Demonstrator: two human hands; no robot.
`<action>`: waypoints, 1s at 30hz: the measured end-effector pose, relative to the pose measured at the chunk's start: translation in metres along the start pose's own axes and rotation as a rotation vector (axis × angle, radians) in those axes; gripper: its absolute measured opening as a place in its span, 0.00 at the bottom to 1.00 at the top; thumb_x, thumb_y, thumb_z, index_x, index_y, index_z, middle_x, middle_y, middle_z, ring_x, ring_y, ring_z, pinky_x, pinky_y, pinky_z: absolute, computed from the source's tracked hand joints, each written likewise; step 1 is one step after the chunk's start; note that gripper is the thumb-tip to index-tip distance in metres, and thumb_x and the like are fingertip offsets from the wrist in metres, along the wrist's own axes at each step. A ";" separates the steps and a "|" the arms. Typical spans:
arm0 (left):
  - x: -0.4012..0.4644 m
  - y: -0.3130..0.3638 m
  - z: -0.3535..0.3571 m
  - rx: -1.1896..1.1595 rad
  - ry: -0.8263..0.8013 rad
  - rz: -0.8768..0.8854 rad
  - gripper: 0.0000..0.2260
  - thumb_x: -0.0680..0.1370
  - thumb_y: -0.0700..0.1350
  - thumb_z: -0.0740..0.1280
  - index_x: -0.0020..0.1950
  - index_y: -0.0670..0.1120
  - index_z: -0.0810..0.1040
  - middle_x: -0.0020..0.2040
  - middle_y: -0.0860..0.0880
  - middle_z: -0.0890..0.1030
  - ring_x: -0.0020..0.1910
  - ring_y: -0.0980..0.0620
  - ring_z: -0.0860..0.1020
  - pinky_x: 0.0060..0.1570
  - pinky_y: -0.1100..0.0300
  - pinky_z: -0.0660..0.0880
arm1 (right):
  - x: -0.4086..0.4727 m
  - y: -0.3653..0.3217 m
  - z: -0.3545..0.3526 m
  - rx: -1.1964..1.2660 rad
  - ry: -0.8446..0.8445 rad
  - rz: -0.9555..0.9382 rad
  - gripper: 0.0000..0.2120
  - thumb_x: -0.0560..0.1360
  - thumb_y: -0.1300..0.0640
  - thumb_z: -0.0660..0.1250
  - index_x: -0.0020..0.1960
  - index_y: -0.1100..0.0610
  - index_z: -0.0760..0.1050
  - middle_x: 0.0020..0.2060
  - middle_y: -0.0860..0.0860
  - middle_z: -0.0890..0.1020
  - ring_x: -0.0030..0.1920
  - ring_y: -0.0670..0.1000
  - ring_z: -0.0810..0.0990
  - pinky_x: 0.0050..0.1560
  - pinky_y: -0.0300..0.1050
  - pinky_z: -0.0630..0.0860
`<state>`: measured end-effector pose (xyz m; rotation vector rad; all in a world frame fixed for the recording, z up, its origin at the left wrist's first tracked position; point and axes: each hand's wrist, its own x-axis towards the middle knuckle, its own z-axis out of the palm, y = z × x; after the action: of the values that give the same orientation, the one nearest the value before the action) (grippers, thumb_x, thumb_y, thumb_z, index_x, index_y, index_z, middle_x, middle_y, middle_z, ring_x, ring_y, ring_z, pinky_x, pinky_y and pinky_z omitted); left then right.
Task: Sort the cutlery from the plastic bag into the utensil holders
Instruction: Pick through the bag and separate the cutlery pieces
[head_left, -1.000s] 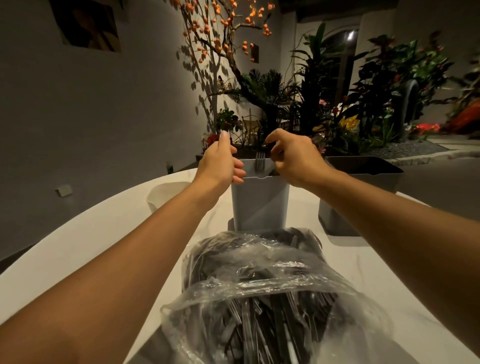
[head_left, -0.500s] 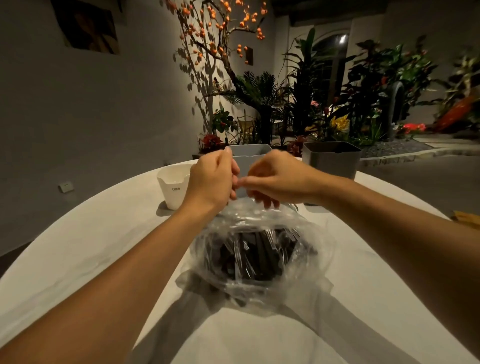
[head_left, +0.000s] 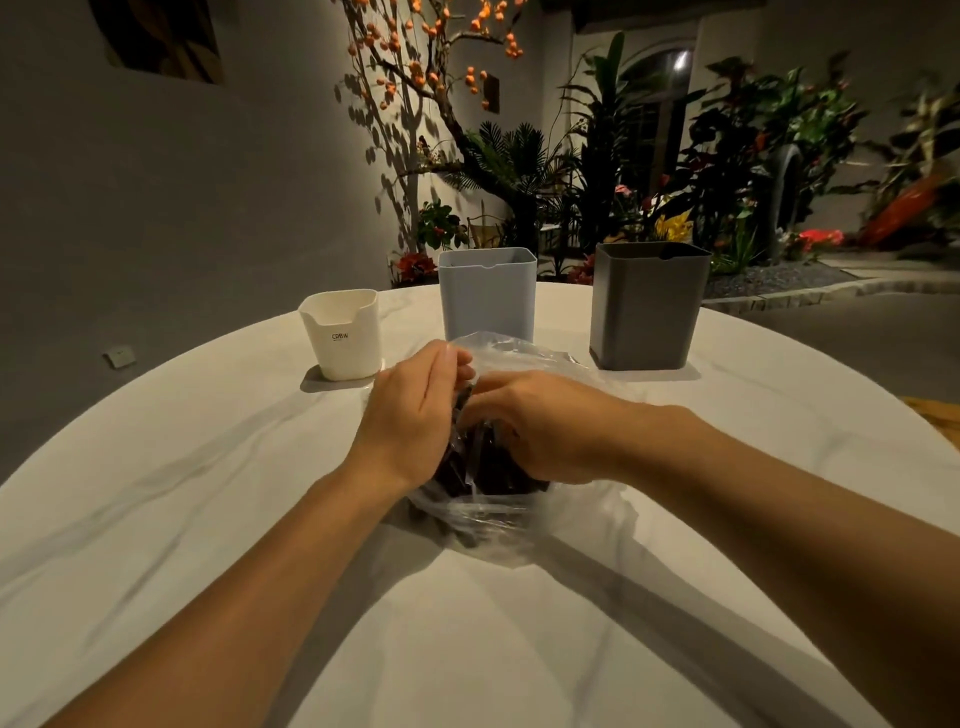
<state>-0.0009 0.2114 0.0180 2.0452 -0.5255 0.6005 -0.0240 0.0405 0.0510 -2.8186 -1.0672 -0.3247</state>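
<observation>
At frame centre both hands, left hand (head_left: 415, 415) and right hand (head_left: 540, 426), grip the plastic bag (head_left: 493, 512), its dark cutlery (head_left: 485, 467) mostly unsorted, holders apparently empty

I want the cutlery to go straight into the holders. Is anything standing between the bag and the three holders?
Nothing visible. Bare tablecloth lies between the plastic bag and the white holder, the blue-grey holder and the dark grey holder. Both hands, left and right, are at the bag.
</observation>
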 end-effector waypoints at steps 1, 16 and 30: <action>-0.002 -0.002 0.001 -0.008 0.009 0.013 0.20 0.83 0.54 0.50 0.55 0.47 0.79 0.48 0.52 0.83 0.51 0.54 0.81 0.53 0.49 0.80 | 0.000 0.001 0.004 -0.029 -0.011 -0.019 0.26 0.75 0.65 0.70 0.70 0.47 0.74 0.70 0.46 0.73 0.67 0.51 0.73 0.63 0.42 0.73; -0.019 -0.018 0.003 0.042 0.004 0.103 0.15 0.85 0.49 0.52 0.52 0.47 0.77 0.46 0.52 0.80 0.48 0.54 0.78 0.52 0.57 0.77 | -0.025 0.010 0.025 -0.143 0.172 -0.210 0.20 0.71 0.55 0.78 0.61 0.49 0.81 0.57 0.48 0.83 0.54 0.52 0.83 0.54 0.48 0.82; -0.024 -0.012 0.003 0.002 0.011 0.100 0.16 0.84 0.50 0.52 0.52 0.47 0.77 0.46 0.52 0.81 0.48 0.54 0.79 0.49 0.64 0.77 | -0.028 0.010 0.038 -0.266 0.225 -0.256 0.27 0.70 0.50 0.78 0.67 0.51 0.77 0.58 0.52 0.82 0.56 0.55 0.82 0.52 0.53 0.83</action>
<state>-0.0127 0.2177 -0.0057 2.0254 -0.6243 0.6713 -0.0316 0.0217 0.0071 -2.7708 -1.4245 -0.8448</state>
